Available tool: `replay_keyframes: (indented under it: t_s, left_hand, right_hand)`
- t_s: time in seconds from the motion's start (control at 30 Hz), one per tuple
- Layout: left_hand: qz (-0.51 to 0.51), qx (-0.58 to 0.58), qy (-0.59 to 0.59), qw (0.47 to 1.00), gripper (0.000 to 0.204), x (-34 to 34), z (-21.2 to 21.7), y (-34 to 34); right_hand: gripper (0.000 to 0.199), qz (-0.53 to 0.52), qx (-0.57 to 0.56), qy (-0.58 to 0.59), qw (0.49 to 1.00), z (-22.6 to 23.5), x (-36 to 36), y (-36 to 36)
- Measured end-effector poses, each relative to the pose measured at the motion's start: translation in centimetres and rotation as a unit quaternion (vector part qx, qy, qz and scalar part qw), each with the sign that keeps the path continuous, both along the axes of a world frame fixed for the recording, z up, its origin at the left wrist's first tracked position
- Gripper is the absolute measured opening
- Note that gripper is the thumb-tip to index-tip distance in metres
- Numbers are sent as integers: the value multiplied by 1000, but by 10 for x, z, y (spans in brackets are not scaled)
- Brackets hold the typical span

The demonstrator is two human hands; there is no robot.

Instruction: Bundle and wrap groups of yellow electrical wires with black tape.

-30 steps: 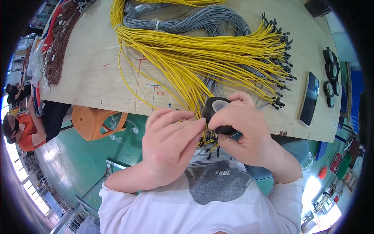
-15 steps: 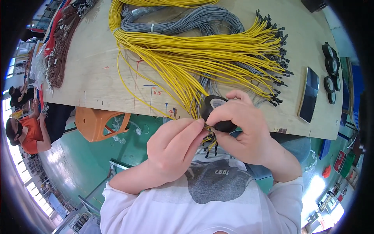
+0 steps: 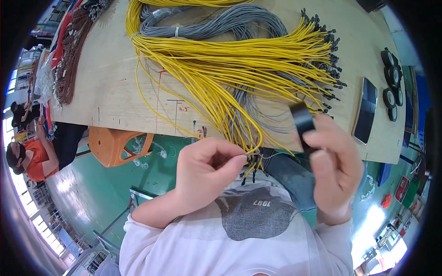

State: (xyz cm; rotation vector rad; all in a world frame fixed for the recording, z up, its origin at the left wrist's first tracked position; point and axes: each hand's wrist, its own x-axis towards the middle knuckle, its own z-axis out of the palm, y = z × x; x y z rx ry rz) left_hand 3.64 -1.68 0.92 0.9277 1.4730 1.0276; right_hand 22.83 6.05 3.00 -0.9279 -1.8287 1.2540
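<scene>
My left hand [image 3: 207, 172] pinches the near ends of a bundle of yellow wires [image 3: 230, 69] just off the table's front edge, where small black connectors [image 3: 251, 168] hang down. My right hand [image 3: 334, 165] holds a roll of black tape [image 3: 304, 122] upright, a little to the right of the pinched ends. The yellow wires fan out across the wooden table [image 3: 110, 92], their far ends tipped with black connectors at the right. A bundle of grey wires [image 3: 221, 25] lies under and behind them.
A dark phone [image 3: 367, 110] lies at the table's right, with several black tape rolls [image 3: 391, 83] beyond it. Brown and red wire bundles [image 3: 69, 55] lie at the far left. An orange stool [image 3: 117, 145] stands below the table. A person in orange [image 3: 32, 158] sits at left.
My right hand has pulled the tape roll away to the right and up, apart from my left hand. My left hand stays pinching the wire ends.
</scene>
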Motion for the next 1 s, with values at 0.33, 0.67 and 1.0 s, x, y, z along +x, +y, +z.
replay_keyframes:
  t_s: [0.33,0.67,1.0]
  left_hand:
    - [78,-109,-301,944,6,5,-3,-1]
    - [67,-65,-290,953,10,6,-5,-4]
    - [77,-34,-271,959,2,-1,-5,-3]
  right_hand:
    - [11,-62,-232,70,968,-21,-34,-41]
    - [12,-106,-194,44,974,-27,-47,-44]
    - [17,-6,-305,32,952,-28,-42,-29]
